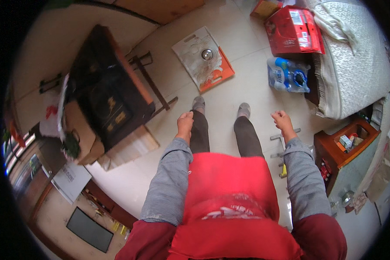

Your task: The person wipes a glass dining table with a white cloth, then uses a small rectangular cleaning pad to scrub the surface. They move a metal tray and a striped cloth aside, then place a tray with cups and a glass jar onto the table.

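My left hand point(185, 124) hangs beside my left knee, its fingers curled; whether anything small is inside cannot be seen. On the other side, my right hand point(282, 121) is held out over the tiled floor with its fingers loosely bent, and no object shows in it. Ahead of my feet a white and orange tray point(190, 53) with cut-out handles lies on the floor. A small round metal-and-glass item point(207, 54) rests on it. A shrink-wrapped pack of plastic bottles point(287, 75) stands on the floor beyond my right hand.
At left are a dark table point(100, 81) and an open cardboard box point(83, 130). To the right are a red carton point(291, 31), a seat with a white quilted cover point(354, 65) and a wooden cabinet point(347, 152) holding small items. A metal rack point(284, 136) stands below my right hand.
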The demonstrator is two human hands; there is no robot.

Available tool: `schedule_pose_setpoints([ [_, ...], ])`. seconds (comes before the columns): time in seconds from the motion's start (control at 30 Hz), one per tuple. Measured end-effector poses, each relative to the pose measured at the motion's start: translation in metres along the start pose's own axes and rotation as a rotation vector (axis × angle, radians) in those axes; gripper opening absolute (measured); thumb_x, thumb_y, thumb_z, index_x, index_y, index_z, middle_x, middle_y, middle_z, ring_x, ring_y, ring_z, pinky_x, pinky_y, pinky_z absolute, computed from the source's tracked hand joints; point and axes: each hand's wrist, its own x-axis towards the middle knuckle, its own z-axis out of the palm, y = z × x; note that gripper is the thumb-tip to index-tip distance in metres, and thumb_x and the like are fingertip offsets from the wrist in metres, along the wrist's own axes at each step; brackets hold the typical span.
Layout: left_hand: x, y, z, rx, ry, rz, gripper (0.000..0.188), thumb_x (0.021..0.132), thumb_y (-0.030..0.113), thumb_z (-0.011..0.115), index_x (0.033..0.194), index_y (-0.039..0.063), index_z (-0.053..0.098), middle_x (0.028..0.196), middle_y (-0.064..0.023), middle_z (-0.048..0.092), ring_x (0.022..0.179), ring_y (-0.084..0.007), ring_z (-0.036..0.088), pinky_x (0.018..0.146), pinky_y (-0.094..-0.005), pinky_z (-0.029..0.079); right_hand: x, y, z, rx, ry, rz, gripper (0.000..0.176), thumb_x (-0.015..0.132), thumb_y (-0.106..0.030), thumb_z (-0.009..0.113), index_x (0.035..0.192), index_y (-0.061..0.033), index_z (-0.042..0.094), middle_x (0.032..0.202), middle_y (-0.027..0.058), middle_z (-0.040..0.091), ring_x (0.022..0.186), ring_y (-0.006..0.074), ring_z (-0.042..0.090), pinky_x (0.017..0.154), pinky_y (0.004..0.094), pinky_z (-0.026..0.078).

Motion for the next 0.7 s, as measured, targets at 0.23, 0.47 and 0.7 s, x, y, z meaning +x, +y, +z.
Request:
schedule_pose_setpoints([
  [0.23,0.181,-0.021,0.031,0.165,0.188,0.078,0.025,0.082,0.021,0.057,0.1,0.003,0.059,0.087,-0.0064,0.058,0.074,-0.0155,0.053,0.06,-0.0279,0.04,0.13,-0.063,0.104,-0.089,-0.009,-0.177,0.058,0.071,-0.036,0.066,0.112,0.0041,0.056,0.103,0.0228,0.061,0.096,0.0283,0.061,0.082,0.0343,0.047],
  [0.47,0.299,-0.017,0.049,0.076,0.297,0.104,0.032,0.083,0.021,0.059,0.102,-0.003,0.06,0.096,-0.0108,0.063,0.089,-0.0198,0.057,0.08,-0.0321,0.044,0.231,-0.099,0.184,-0.124,0.002,-0.181,0.06,0.073,-0.037,0.064,0.118,0.0016,0.053,0.113,0.023,0.058,0.104,0.0312,0.058,0.088,0.0354,0.045],
  [0.7,0.335,0.007,0.061,-0.159,0.242,0.001,0.026,0.085,0.024,0.057,0.099,0.002,0.06,0.082,-0.0029,0.059,0.071,-0.0131,0.054,0.062,-0.0278,0.044,0.283,-0.113,0.229,-0.176,-0.03,-0.198,0.059,0.075,-0.037,0.063,0.119,0.0018,0.051,0.115,0.0234,0.056,0.102,0.0307,0.058,0.085,0.0347,0.047],
])
